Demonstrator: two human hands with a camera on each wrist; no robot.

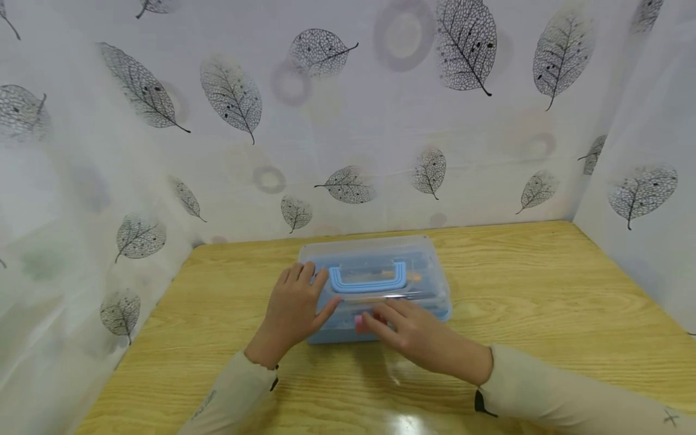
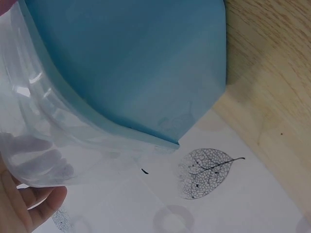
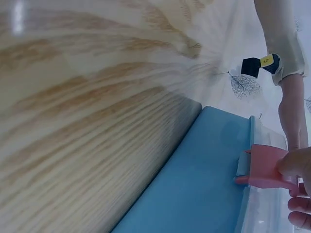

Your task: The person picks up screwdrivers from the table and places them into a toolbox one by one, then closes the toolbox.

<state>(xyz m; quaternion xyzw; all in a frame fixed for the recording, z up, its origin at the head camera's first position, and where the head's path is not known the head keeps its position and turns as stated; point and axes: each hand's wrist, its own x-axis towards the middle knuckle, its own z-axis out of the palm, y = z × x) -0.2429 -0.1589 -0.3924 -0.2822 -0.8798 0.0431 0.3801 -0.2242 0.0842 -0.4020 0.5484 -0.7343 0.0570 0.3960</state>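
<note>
A plastic box with a light blue base (image 1: 334, 336) and a clear lid (image 1: 375, 246) lies on the table, its lid down. A light blue handle (image 1: 370, 286) lies flat on top. Through the lid, orange and blue contents show, too blurred to name. My left hand (image 1: 293, 305) rests on the lid's left side with relaxed fingers. At the front, my right hand (image 1: 418, 338) pinches the pink latch (image 3: 266, 167), its thumb on the latch's face and the other fingers over the lid edge. In the left wrist view, left fingers (image 2: 48, 201) touch the lid's rim.
The wood-grain table (image 1: 538, 290) extends on both sides of the box and in front of it. A pale curtain (image 1: 375, 127) with a leaf print hangs behind the table and along its left and right sides.
</note>
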